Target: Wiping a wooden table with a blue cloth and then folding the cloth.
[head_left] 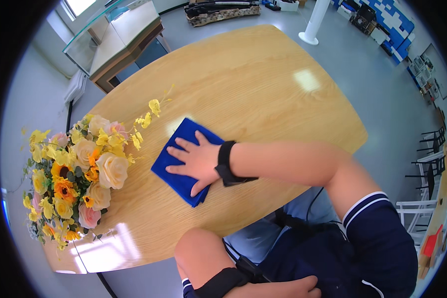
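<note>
My right hand (191, 161) lies flat with fingers spread on a folded blue cloth (179, 136), which rests on the light wooden table (243, 74). Left of the cloth is a large arrangement of yellow, cream, pink and orange flowers (74, 174). My left forearm crosses in front of my body at the bottom, and my left hand (303, 287) is by my lap, its fingers curled and partly cut off by the frame; whatever they might hold is hidden.
A glass-topped counter (119, 35) stands beyond the table's far left. A white column (313, 22) and piled dark items (223, 12) are farther back. Chairs (429, 159) and a long side bench (439, 208) line the right wall.
</note>
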A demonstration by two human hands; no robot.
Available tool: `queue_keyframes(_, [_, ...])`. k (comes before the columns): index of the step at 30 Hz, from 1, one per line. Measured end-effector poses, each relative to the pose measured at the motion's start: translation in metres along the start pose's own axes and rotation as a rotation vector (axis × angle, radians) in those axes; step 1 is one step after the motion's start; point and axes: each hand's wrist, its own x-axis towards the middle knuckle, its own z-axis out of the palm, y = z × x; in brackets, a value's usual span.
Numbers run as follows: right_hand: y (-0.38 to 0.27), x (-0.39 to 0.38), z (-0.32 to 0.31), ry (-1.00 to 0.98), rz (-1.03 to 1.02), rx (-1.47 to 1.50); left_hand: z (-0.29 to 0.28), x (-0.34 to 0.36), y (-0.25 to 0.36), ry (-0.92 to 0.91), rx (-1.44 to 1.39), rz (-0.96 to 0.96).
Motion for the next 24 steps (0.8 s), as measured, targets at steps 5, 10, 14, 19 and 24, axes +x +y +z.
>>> queue_keyframes(5, [0.054,-0.049,-0.007,-0.011,0.173,0.004,-0.001,0.0,0.004,0.002,0.031,-0.021])
queue_keyframes(10, [0.112,-0.13,-0.019,-0.073,0.481,-0.016,-0.003,0.002,0.01,-0.014,0.086,-0.042])
queue_keyframes(14, [0.152,-0.205,-0.018,-0.082,0.719,0.033,-0.004,0.006,0.014,-0.029,0.153,-0.063])
queue_keyframes(19, [0.175,-0.296,-0.011,-0.134,0.849,0.054,-0.004,0.013,0.018,-0.063,0.256,-0.104])
queue_keyframes(24, [0.17,-0.359,0.001,-0.117,0.924,0.127,-0.004,0.019,0.023,-0.113,0.309,-0.187])
